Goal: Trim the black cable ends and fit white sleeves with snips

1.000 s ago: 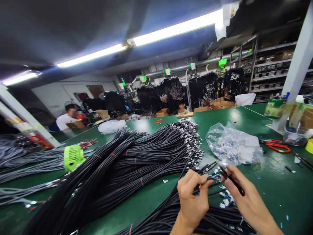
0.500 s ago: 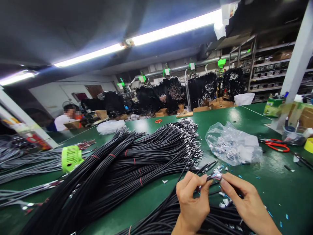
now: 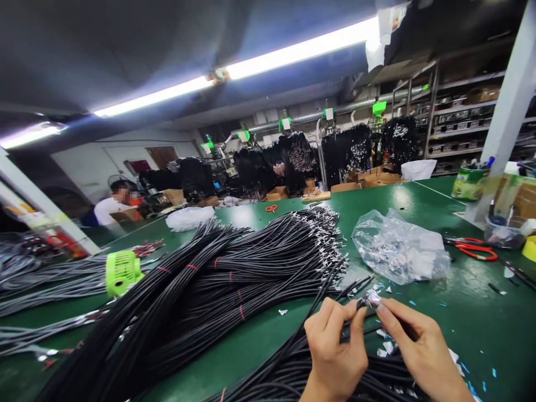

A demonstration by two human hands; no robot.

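Observation:
My left hand is closed, thumb and forefinger pinching a black cable close to its stripped end. At that end my right hand pinches crumpled silver foil between thumb and fingertips. The two hands nearly meet, and small wires at the joint are too blurred to count. More black cables run beneath my hands toward the bottom of the view. To the left lies a large pile of black cables, tied in places with red bands, their silver ends facing right.
A clear plastic bag holding foil scraps sits beyond my hands. Red-handled scissors lie to its right. A green fan stands by grey cables on the left. Foil and blue scraps litter the green table. A person is far left.
Both hands stay at the same spot, with my left hand slightly further right and lower. The foil is more bunched at my right fingertips.

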